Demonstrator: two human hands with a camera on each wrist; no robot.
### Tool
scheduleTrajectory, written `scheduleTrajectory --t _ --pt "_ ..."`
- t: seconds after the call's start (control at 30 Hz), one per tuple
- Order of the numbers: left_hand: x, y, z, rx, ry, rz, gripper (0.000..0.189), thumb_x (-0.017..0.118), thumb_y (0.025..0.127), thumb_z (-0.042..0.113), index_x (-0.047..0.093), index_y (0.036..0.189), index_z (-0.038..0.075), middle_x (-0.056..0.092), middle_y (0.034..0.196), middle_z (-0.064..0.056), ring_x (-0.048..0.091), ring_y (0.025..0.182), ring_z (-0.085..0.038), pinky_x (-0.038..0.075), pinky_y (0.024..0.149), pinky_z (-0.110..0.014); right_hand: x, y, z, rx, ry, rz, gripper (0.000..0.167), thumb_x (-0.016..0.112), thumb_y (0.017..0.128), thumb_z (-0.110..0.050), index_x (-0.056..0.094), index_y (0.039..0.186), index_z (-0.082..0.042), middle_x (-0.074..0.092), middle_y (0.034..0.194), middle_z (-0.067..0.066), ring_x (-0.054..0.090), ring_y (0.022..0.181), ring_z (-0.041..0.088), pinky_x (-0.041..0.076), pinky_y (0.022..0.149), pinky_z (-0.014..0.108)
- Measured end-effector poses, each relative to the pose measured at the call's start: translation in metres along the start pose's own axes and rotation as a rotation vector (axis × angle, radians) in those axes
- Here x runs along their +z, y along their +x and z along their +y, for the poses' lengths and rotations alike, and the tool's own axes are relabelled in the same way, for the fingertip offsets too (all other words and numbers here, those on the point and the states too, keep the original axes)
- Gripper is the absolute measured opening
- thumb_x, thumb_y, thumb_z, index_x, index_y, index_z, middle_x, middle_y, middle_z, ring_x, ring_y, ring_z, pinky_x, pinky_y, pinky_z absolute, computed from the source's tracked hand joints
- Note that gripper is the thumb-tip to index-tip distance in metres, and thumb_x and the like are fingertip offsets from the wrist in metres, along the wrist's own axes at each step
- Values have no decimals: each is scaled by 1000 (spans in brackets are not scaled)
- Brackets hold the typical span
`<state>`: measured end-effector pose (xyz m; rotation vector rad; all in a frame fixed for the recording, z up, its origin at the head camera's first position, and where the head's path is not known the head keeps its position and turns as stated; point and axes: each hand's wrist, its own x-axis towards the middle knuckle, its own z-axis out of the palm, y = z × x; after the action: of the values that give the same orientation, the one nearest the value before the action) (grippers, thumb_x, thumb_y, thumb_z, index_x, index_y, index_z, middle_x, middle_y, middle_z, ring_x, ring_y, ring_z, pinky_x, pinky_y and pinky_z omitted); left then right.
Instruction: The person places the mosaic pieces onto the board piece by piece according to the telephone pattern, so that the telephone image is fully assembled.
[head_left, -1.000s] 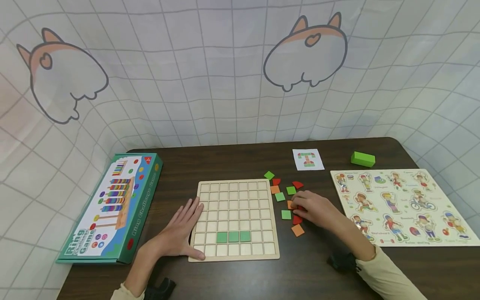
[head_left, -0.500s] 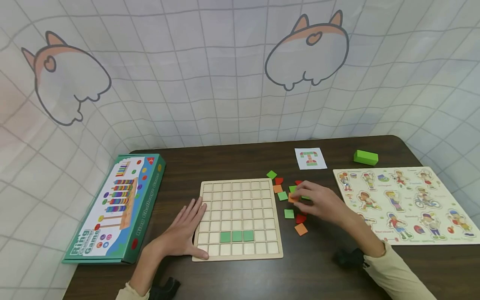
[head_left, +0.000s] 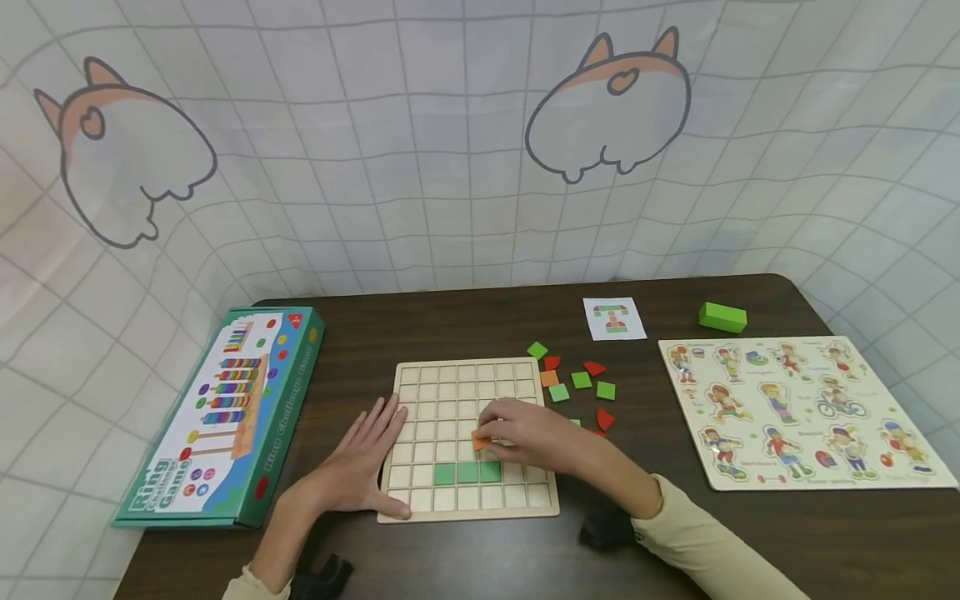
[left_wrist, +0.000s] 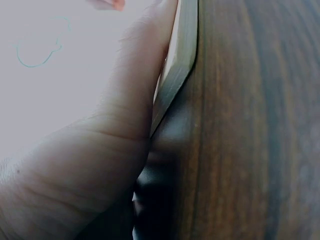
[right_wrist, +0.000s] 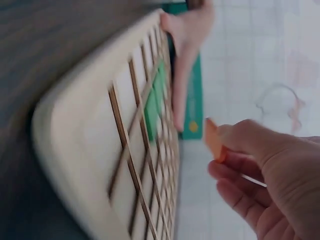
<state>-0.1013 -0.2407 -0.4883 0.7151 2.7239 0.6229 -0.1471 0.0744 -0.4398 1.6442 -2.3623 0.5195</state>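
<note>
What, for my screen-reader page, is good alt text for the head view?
A right hand pinches an orange piece over a gridded board with three green squares; the left hand rests on its left edge. Coloured pieces lie to the right.

Orange tile point(right_wrist: 214, 141), green tiles point(head_left: 467, 472); gridded cream board point(head_left: 437, 411)

Long sleeves point(head_left: 708, 540) pale beige, plain; wrist cameras point(head_left: 326, 577) black, blocky, one each wrist.
</note>
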Motion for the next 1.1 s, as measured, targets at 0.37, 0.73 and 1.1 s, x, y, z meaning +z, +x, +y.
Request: scheduleTrajectory --t 0.37,0.73,1.1 --pt "0 1 1 -24 6 -10 134 74 63 72 2 157 8 -6 165 -12 -4 152 -37 7 118 -59 22 22 -11 144 36 -230 15 67 92 -24 74 98 -11 66 96 -1 59 85 10 51 78 18" --pt "-1 -1 0 -20 5 -5 134 75 63 71 2 157 7 -7 165 -14 -4 152 -39 7 117 -61 24 21 -17 99 -120 -251 18 64 94 -26 73 104 -15 66 112 0 60 104 12 51 90 22" --pt "1 0 -2 0 -7 -1 134 75 64 70 2 156 6 -7 165 -15 -4 151 -40 6 116 -61 -2 -38 1 136 -32 -103 32 69 90 -28 67 120 -16 63 123 5 57 116 20 52 95 35"
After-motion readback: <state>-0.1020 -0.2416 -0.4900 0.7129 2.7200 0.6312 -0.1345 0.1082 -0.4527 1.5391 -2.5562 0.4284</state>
